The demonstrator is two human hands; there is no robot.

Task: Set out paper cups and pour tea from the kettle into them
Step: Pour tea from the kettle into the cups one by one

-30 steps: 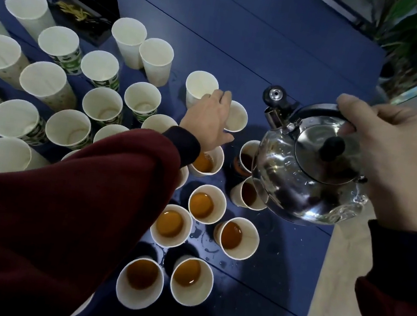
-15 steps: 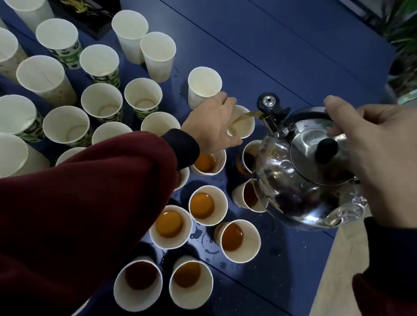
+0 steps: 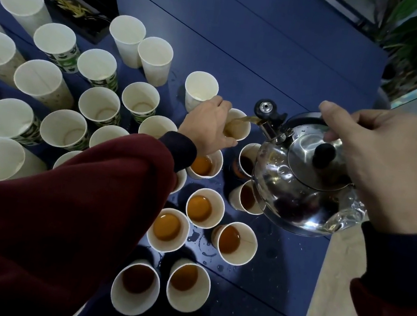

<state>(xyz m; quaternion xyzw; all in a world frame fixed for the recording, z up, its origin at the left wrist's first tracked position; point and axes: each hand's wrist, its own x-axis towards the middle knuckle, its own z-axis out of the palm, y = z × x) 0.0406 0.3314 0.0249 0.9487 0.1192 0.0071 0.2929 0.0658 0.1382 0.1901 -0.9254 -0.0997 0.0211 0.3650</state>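
1. Between the two hands, at the far edge of the tea-filled cups (image 3: 205, 207): paper cup (image 3: 238, 131), upright on the blue table (image 3: 246, 41), pale tea inside.
2. Left hand (image 3: 208, 125): wraps that cup from its left side, fingers curled over the far rim, thumb against the near wall; pins it in place.
3. Right hand (image 3: 379, 167): closes round the black handle (image 3: 302, 117) of the steel kettle (image 3: 303, 183); holds it clear of the table, above two of the filled cups, tipped toward the far left.
4. Deciding relation, cup to hands: left of and a little beyond the right hand, in direct touch with the left one.
5. Spout (image 3: 265, 125): aims along the kettle's handle-to-spout line at the cup's right rim, just beside it, not touching. Tea stream (image 3: 243, 119): arcs across that small gap and lands inside.
6. Judged mid-pour, with many empty cups (image 3: 140, 101) off to the left yet to fill.
7. Next move, probably: calls for rolling the right wrist back to cut the stream, then drawing in the empty cup (image 3: 201, 89) just beyond the left hand, nearer to that hand than to the kettle.
8. Risk: drips across the gap or a squeezed, buckling paper wall, judging by the wet drops (image 3: 203, 241) among the filled cups.
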